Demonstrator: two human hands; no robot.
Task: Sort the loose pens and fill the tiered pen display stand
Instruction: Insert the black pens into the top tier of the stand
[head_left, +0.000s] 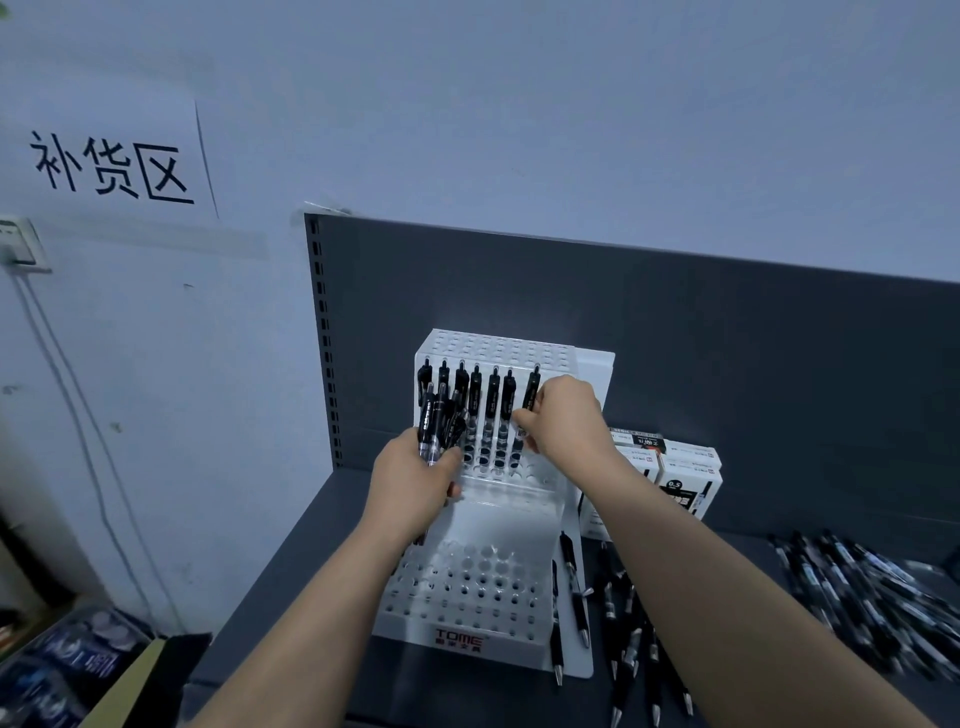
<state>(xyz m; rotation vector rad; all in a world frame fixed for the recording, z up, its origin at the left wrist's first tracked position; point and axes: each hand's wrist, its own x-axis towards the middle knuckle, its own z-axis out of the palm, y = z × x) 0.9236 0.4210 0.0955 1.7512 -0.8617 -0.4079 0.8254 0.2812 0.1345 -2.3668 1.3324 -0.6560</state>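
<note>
Dark grey metal shelf (291, 613) is your work surface, set against a pale wall. Nearest you, at five o'clock from the stand, loose black click pens (628, 649) lie scattered, and a larger heap of pens (857, 587) spreads at three o'clock.

Dead ahead is the white perforated plastic tiered stand (504, 525). Its lowest tier shows only bare holes. Your left hand (415, 483) is closed around a bundle of black pens (439, 415), held upright at the stand's nine o'clock side. Your right hand (563, 415) pinches a single black pen (530, 392) by the barrel, at the right end of the standing row of pens (491, 400) on the middle tier.

That pen leans slightly toward one o'clock, so you are probably seating it. Bring it plumb over its hole, press straight down, and let go only once it stands like its neighbours. Hold the bundle clear of the row so it knocks nothing over.

Farther back, the top tier looks unfilled. White cardboard pen boxes (691, 478) sit at two o'clock, the dark grey back panel (675, 338) rises at twelve, and a paper wall sign (109, 166) hangs at ten.
</note>
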